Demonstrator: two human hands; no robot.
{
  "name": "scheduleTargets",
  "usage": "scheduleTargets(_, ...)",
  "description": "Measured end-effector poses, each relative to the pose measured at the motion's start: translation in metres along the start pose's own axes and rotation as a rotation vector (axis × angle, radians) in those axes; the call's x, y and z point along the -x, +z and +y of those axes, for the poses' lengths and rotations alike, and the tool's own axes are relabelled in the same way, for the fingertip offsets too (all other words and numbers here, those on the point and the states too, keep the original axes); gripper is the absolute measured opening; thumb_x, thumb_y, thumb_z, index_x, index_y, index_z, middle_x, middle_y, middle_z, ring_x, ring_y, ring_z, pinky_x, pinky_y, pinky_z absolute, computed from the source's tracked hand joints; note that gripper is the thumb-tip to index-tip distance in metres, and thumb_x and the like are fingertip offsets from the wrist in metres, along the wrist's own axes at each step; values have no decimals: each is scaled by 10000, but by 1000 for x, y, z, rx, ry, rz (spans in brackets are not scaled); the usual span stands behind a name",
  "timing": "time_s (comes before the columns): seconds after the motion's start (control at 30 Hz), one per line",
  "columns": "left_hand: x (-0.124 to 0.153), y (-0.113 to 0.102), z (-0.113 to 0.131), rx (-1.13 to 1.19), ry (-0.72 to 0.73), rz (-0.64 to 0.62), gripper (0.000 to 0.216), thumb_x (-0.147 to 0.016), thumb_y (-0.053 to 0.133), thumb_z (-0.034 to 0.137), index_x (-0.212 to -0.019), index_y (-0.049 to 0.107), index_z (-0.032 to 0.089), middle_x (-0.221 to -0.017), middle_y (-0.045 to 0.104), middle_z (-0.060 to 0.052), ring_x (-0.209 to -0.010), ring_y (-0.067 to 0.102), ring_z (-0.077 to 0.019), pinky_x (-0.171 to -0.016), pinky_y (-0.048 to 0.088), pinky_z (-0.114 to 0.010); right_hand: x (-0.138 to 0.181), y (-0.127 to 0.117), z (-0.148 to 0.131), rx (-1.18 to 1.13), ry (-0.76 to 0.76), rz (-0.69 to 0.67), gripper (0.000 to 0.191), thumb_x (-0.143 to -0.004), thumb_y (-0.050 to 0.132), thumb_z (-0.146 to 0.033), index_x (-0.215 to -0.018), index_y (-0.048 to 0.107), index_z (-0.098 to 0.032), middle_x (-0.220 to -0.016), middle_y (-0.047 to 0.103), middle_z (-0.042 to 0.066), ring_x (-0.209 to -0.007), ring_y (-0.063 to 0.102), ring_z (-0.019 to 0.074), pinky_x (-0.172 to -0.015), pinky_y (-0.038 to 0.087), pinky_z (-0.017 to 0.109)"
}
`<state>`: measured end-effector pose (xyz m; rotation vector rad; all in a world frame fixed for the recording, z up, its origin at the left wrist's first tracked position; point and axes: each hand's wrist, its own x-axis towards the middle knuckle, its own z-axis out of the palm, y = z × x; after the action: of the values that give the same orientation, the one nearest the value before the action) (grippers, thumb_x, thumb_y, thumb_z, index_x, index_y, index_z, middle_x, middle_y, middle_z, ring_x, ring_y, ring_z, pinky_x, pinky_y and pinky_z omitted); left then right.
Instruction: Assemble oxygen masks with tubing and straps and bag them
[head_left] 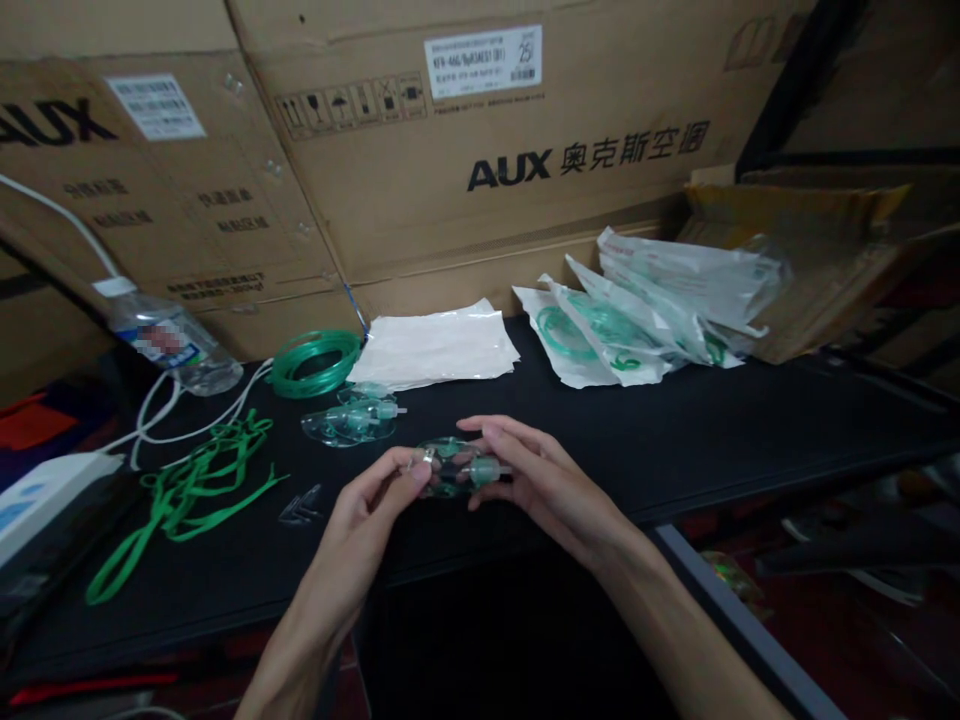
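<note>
Between my hands, above the front of the black table, is a clear green-tinted oxygen mask (448, 482) with a green connector. My left hand (386, 490) pinches its left end, thumb over a small metal nose strip. My right hand (544, 480) closes around the other end, beside the connector; some of its fingers are hidden behind the mask. More clear masks (351, 415) lie just beyond my left hand. Coiled green tubing (313, 362) sits behind them. To the left are green elastic straps (196, 480) in a loose heap and several small clear tubes (301, 506).
White paper pouches (439, 345) lie flat at the back. Packed pouches with green tubing (600, 325) lean against an open carton (817, 270) at right. A plastic bottle (176, 335), white cables and a power strip (52, 500) stand left. Large cardboard boxes (525, 230) wall the back.
</note>
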<state>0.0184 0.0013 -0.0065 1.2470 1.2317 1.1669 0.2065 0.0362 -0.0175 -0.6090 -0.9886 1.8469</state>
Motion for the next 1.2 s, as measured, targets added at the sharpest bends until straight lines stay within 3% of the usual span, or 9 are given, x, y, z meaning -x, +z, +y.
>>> scheduleTargets(0.13,-3,-3,-6,144,-5,43,194,-904,686,382,-950,765,211,-949,707,-34,-892,583,-164,-822,469,-225,4,1,1,62,-12,1,381,-854,757,-371,-1186,693,-195,-957,724,47,-934,689,186,-788,596,315)
scheduleTargets(0.4,0,-5,-2,84,-45,-47,228,-916,663,388,-977,788,207,-1034,733,-57,-992,612,-205,-860,475,-261,4,0,3,169,-104,-47,335,-875,735,-381,-1157,717,-200,-1099,741,74,-1044,679,214,-841,565,331)
scheduleTargets(0.63,-5,-4,-6,136,-73,88,291,-776,789,455,-734,768,167,-807,664,-35,-843,571,-179,-695,494,-220,2,0,1,267,-109,-38,340,-847,764,-351,-1153,726,-209,-1064,754,45,-845,673,145,-831,517,297)
scheduleTargets(0.83,-6,-3,-6,219,-89,159,275,-756,818,440,-749,774,169,-793,628,-13,-829,561,-149,-695,507,-189,-2,-1,10,174,-87,-88,555,-667,906,-244,-1179,692,-248,-1052,752,6,-994,691,179,-887,515,296)
scheduleTargets(0.97,-6,-6,-6,255,-135,127,305,-751,825,465,-824,801,170,-871,693,-47,-891,605,-167,-725,528,-203,-1,-1,11,214,-120,-70,430,-762,841,-283,-1165,700,-239,-1052,756,15,-1047,697,192,-952,506,322)
scheduleTargets(1.03,-6,-6,-6,231,-135,95,322,-771,811,471,-897,807,174,-929,720,-62,-940,624,-179,-759,532,-212,0,-1,10,207,-123,-45,474,-775,831,-293,-1218,675,-235,-1060,754,25,-1055,699,198,-977,503,342)
scheduleTargets(1.13,-5,-3,-8,165,-60,132,290,-805,790,443,-957,796,195,-978,740,-53,-965,642,-176,-787,525,-209,1,1,10,145,-100,94,622,-755,851,-336,-1317,609,-225,-1069,747,41,-988,718,199,-987,516,380)
scheduleTargets(1.2,-3,4,-9,95,35,164,228,-831,772,402,-946,784,206,-959,749,-37,-928,658,-166,-790,524,-214,4,5,11,84,-53,112,616,-772,834,-407,-1307,614,-194,-1074,747,68,-985,724,213,-1010,518,413)
